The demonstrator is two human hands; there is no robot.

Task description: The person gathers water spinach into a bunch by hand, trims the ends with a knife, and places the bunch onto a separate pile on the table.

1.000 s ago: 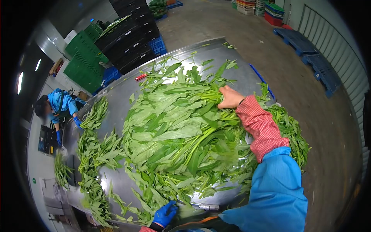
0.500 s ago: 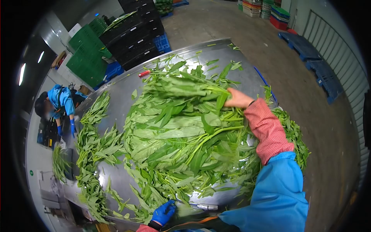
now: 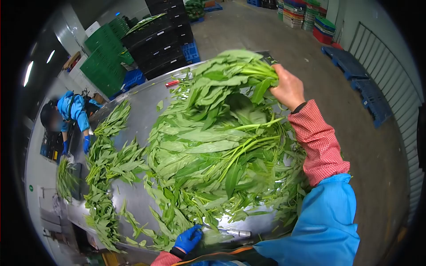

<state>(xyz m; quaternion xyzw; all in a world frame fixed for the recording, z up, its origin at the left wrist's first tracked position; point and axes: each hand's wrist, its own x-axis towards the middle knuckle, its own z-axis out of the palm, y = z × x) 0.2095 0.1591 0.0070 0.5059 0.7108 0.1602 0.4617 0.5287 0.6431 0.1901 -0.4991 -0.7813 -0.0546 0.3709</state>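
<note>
My bare right hand (image 3: 287, 87) is closed around the stems of a bunch of water spinach (image 3: 226, 73), lifted above the pile with its leaves hanging to the left. Beneath it, a large heap of water spinach (image 3: 199, 150) covers the middle of the metal table (image 3: 133, 195). My left hand (image 3: 188, 238), in a blue glove, rests at the near table edge beside loose leaves. Its fingers are slightly bent and apart, with nothing visible in them. Just right of it lies a silver-grey tool (image 3: 237, 232), partly under leaves.
A red-handled item (image 3: 172, 83) lies near the far table edge. More greens (image 3: 104, 177) line the left side, where a co-worker in blue (image 3: 73, 108) bends over. Black crates (image 3: 157, 44) and green crates (image 3: 104, 62) are stacked behind; blue pallets (image 3: 370, 95) stand right.
My right hand has raised the bunch of water spinach up and away from the heap, slightly rightward. My left hand has stayed nearly in place.
</note>
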